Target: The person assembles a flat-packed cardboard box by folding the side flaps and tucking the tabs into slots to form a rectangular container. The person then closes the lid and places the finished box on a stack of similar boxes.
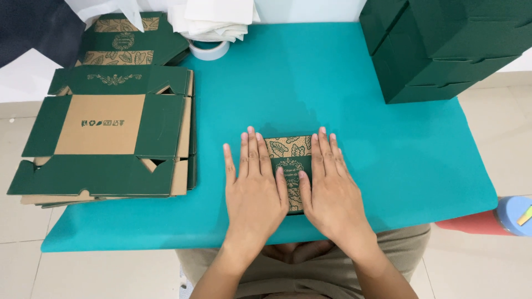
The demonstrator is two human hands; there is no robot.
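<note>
- Teal table (354,111) fills the middle of the frame, pale tiled floor (499,127) showing around its edges.
- Low centre: both hands are down flat on a small dark green card piece (289,158) with a tan leaf pattern, lying near the table's front edge.
- Left hand (256,188) is spread wide, palm down, fingers straight and pointing up the frame; it covers the card's left part, thumb lying inward along the card.
- Right hand (331,191) mirrors it, open and flat, fingers close together, covering the card's right part; its thumb lies just beside the left thumb.
- Only a strip of the card shows between the two hands, and neither hand is curled around anything.
- Left of the frame: a stack of flattened green and brown box blanks (108,141), plain cardboard side up, flaps spread out, overhanging the table's left edge.
- Upper left, behind that stack: more flat printed green sheets (124,41) with the same leaf pattern.
- Top centre: a roll of tape (209,51) sits under a pile of white folded paper (213,19).
- Upper right: a stack of assembled dark green boxes (443,47) on the table's far corner, well apart from the hands.
- Lower right edge: a blue and red object (501,218), partly out of view.
</note>
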